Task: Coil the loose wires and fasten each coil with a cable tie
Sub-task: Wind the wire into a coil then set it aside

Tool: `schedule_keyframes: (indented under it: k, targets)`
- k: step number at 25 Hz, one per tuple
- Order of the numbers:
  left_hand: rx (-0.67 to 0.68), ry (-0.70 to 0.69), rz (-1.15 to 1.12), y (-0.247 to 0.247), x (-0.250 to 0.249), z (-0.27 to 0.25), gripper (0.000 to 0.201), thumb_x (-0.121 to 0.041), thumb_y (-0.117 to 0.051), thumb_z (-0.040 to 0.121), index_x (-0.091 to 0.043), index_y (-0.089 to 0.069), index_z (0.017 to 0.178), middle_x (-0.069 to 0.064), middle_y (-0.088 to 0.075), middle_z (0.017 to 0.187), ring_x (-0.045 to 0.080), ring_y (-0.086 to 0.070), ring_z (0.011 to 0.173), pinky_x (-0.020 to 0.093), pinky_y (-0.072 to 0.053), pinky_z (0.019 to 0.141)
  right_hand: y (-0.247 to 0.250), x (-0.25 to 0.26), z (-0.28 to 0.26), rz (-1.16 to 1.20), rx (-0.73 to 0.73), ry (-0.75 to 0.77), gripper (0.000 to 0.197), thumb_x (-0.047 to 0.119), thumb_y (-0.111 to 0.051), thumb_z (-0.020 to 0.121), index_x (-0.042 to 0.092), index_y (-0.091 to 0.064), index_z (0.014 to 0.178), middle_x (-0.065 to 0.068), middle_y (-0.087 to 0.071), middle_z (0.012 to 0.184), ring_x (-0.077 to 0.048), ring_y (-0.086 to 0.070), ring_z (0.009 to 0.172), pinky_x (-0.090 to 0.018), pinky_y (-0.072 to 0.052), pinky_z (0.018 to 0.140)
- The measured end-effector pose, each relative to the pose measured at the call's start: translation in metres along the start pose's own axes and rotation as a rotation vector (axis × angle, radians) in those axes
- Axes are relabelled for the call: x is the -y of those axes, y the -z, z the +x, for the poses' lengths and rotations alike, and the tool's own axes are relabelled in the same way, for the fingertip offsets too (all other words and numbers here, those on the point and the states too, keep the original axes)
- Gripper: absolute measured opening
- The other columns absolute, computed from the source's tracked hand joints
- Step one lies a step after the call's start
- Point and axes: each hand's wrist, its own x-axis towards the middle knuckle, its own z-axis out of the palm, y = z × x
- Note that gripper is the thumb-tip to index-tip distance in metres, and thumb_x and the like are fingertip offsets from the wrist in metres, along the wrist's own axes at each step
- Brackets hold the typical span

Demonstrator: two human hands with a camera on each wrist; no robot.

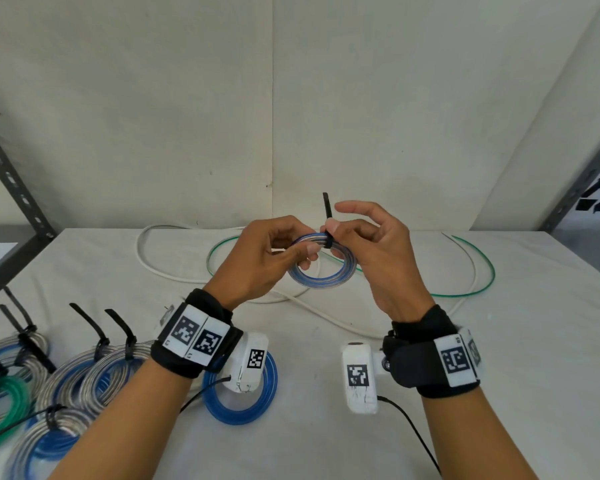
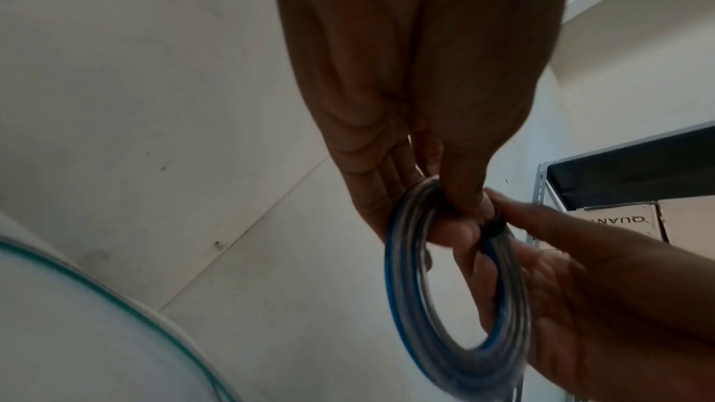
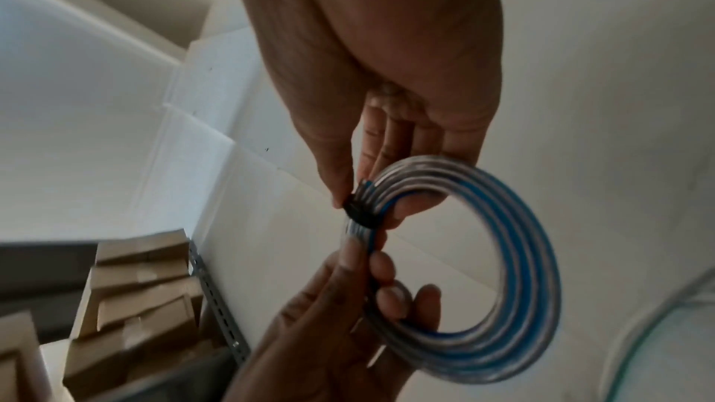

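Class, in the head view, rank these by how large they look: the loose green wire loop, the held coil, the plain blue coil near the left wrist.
1. Green wire loop
2. Blue coil, nearer the camera
3. Held coil

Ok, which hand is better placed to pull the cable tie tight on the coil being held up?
Probably the right hand: it already pinches the black cable tie where it wraps the blue-and-clear wire coil, tail sticking up. The left hand steadies the coil.

Both forearms bare; each wrist carries a black strap (image 1: 201,344) with white square-coded tags and a white camera housing (image 1: 359,377) trailing a black cable.
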Motion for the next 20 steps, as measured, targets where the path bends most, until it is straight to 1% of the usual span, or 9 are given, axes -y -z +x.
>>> schedule_keyframes:
  k: [2, 4, 6, 7, 10, 12, 15, 17, 20]
  targets:
    - [0.030, -0.011, 0.012, -0.003, 0.002, 0.000, 0.007, -0.016, -0.063, 0.099, -0.013, -0.068, 0.096, 0.007, -0.068, 0.079, 0.015, -0.058, 0.067, 0.028, -0.049, 0.066, 0.002, 0.001, 0.001, 0.065, -0.010, -0.086, 0.026, 0.010, -0.072, 0.092, 0.014, -0.067, 0.117, -0.012, -0.077, 0.087, -0.018, -0.070, 0.076, -0.029, -0.057, 0.071]
    - [0.069, -0.006, 0.036, -0.004, 0.003, -0.002, 0.009, -0.019, -0.059, 0.102, -0.016, -0.064, 0.095, -0.002, -0.063, 0.077, 0.011, -0.052, 0.067, 0.029, -0.044, 0.066, 0.002, -0.002, 0.001, 0.081, -0.002, -0.122, 0.023, 0.009, -0.071, 0.092, 0.012, -0.070, 0.115, -0.012, -0.076, 0.091, -0.018, -0.070, 0.078, -0.032, -0.059, 0.075]
    - [0.075, 0.053, 0.006, -0.007, 0.002, -0.004, 0.012, -0.023, -0.054, 0.103, -0.018, -0.058, 0.092, -0.007, -0.054, 0.075, 0.010, -0.047, 0.068, 0.028, -0.041, 0.069, 0.001, -0.005, 0.001, 0.054, 0.004, -0.085, 0.019, 0.008, -0.070, 0.093, 0.006, -0.074, 0.111, -0.011, -0.077, 0.096, -0.017, -0.073, 0.085, -0.030, -0.058, 0.080]
    - [0.053, 0.093, -0.040, -0.009, 0.000, -0.004, 0.015, -0.025, -0.053, 0.101, -0.017, -0.055, 0.089, -0.006, -0.049, 0.074, 0.012, -0.043, 0.068, 0.030, -0.039, 0.069, 0.000, -0.005, 0.002, 0.033, 0.005, -0.060, 0.017, 0.009, -0.070, 0.093, 0.005, -0.075, 0.109, -0.010, -0.078, 0.098, -0.017, -0.074, 0.088, -0.028, -0.057, 0.081]
    - [-0.033, 0.134, -0.161, -0.012, -0.009, -0.004, 0.030, -0.034, -0.051, 0.100, -0.014, -0.044, 0.079, -0.002, -0.038, 0.070, 0.020, -0.031, 0.067, 0.040, -0.029, 0.067, 0.000, -0.005, 0.002, -0.170, 0.059, 0.063, 0.018, 0.020, -0.066, 0.098, 0.009, -0.078, 0.106, -0.003, -0.079, 0.098, -0.017, -0.074, 0.095, -0.027, -0.057, 0.087]
    - [-0.046, 0.129, -0.187, -0.009, -0.013, -0.003, 0.035, -0.034, -0.054, 0.102, -0.013, -0.043, 0.076, -0.001, -0.036, 0.068, 0.024, -0.028, 0.066, 0.042, -0.027, 0.066, 0.003, -0.006, 0.002, -0.326, 0.113, 0.137, 0.018, 0.023, -0.063, 0.099, 0.014, -0.078, 0.103, 0.002, -0.076, 0.100, -0.014, -0.072, 0.097, -0.027, -0.055, 0.091]
    - [0.016, 0.130, -0.216, -0.003, -0.015, -0.004, 0.034, -0.032, -0.056, 0.101, -0.009, -0.045, 0.078, 0.003, -0.042, 0.069, 0.017, -0.031, 0.063, 0.034, -0.030, 0.062, 0.007, -0.004, 0.002, -0.298, 0.238, 0.108, 0.016, 0.018, -0.060, 0.101, 0.007, -0.072, 0.104, -0.006, -0.074, 0.102, -0.018, -0.071, 0.098, -0.026, -0.053, 0.092]
    - [0.052, 0.138, -0.191, -0.001, -0.013, -0.004, 0.033, -0.031, -0.057, 0.099, -0.006, -0.047, 0.079, 0.006, -0.048, 0.071, 0.014, -0.035, 0.064, 0.027, -0.034, 0.061, 0.009, -0.001, 0.001, -0.272, 0.309, 0.080, 0.016, 0.016, -0.058, 0.101, 0.006, -0.070, 0.105, -0.009, -0.073, 0.097, -0.020, -0.069, 0.091, -0.027, -0.055, 0.087]
    - [0.065, 0.143, -0.163, 0.000, -0.012, -0.005, 0.032, -0.031, -0.057, 0.098, -0.009, -0.047, 0.077, -0.003, -0.052, 0.069, 0.012, -0.040, 0.065, 0.024, -0.037, 0.062, 0.010, 0.004, 0.001, -0.332, 0.312, 0.106, 0.017, 0.016, -0.056, 0.103, 0.007, -0.069, 0.109, -0.004, -0.071, 0.093, -0.010, -0.064, 0.082, -0.023, -0.052, 0.081]
